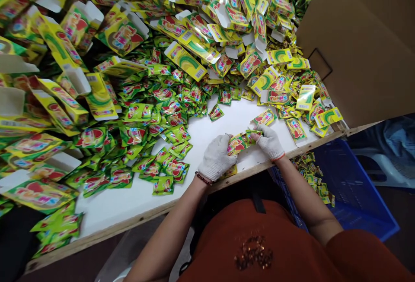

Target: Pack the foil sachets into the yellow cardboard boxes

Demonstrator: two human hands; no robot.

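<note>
My left hand [216, 159], in a white knit glove, grips a small yellow box [236, 144] with a watermelon print near the table's front edge. My right hand [271, 143], gloved too, pinches a green candy sachet [250, 137] at the right end of that box. Whether the sachet is partly inside cannot be made out. Just beyond my right hand lies another printed box [265, 117]. Part of a yellow packet [231, 171] shows under my left hand. Loose green sachets [175, 167] are spread to the left on the white tabletop [201, 133].
Yellow boxes [125, 36], many with flaps up, are heaped across the back and left. More boxes [304, 97] lie at right beside a large brown cardboard carton [359, 49]. Below the wooden edge [129, 221], a blue crate [353, 187] contains small packed boxes [314, 178].
</note>
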